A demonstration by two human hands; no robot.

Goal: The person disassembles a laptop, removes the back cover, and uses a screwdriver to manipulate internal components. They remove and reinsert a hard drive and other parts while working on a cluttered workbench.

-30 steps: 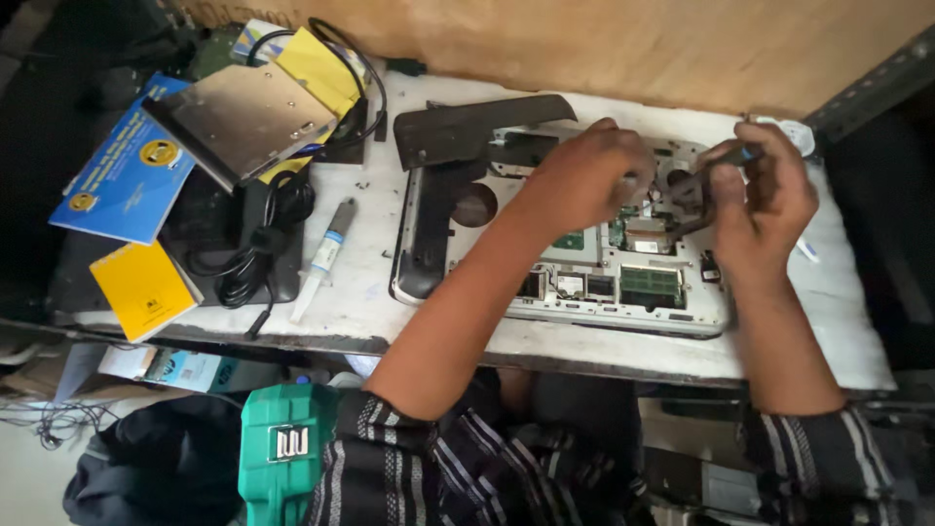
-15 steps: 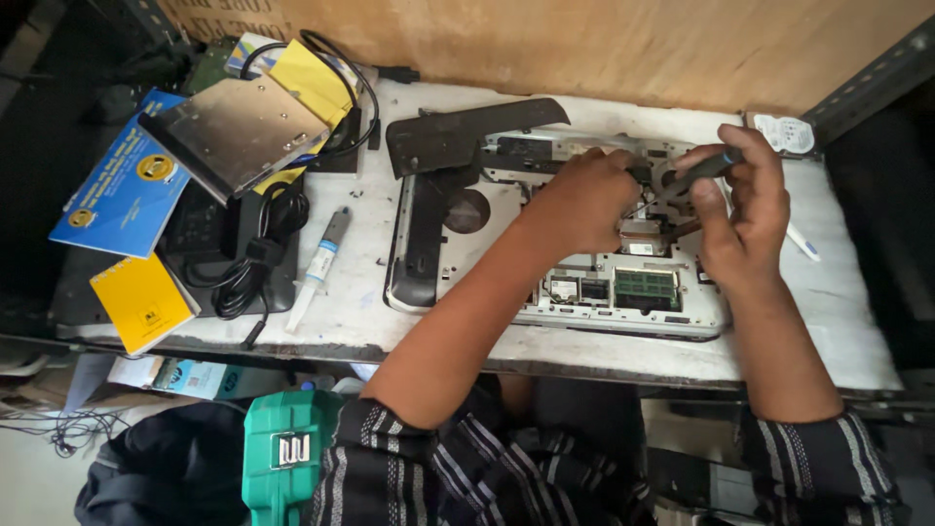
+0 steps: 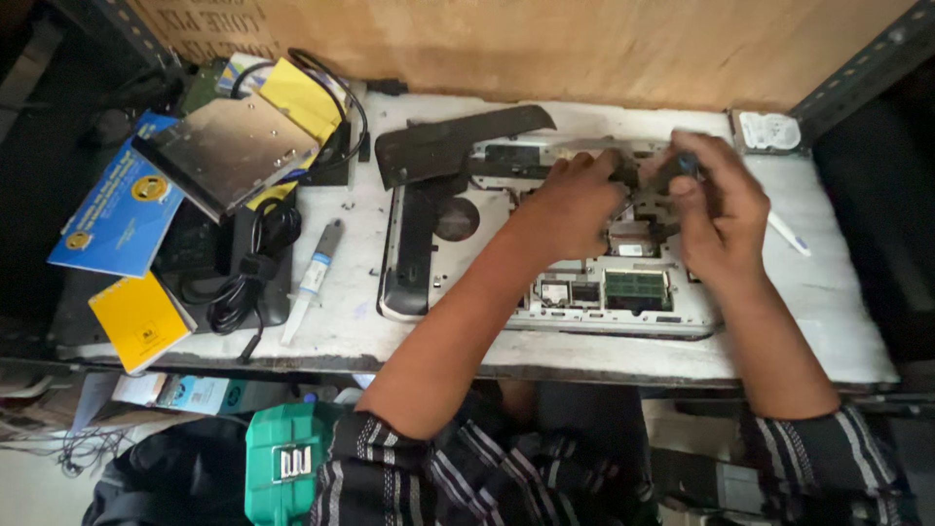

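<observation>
Head view, looking down on a white workbench [image 3: 838,321]: a person in a striped shirt works over an opened laptop chassis [image 3: 545,292], its boards bared, which lies flat with its long axis running left to right across the bench, directly ahead of both forearms. The left hand [image 3: 575,200] rests palm down on the rear middle of the chassis, fingers curled onto a small part near the hinge edge; whether it grips or only steadies that part cannot be told. The right hand [image 3: 716,209] is clenched around a slim dark tool [image 3: 682,170], seemingly a screwdriver, its tip aimed left and down toward the same spot, so the two hands stand close together with the work point between them, the right hand marginally nearer the tool end. A green memory module [image 3: 635,284] sits in its slot just in front of the hands, toward the person. A detached dark cover panel [image 3: 458,141] leans across the chassis's back left corner. Well to the left lie a thermal paste syringe [image 3: 314,278], a silver optical drive [image 3: 226,151] and a tangle of black cable [image 3: 248,282]; a bare hard drive [image 3: 769,131] sits at the back right corner
</observation>
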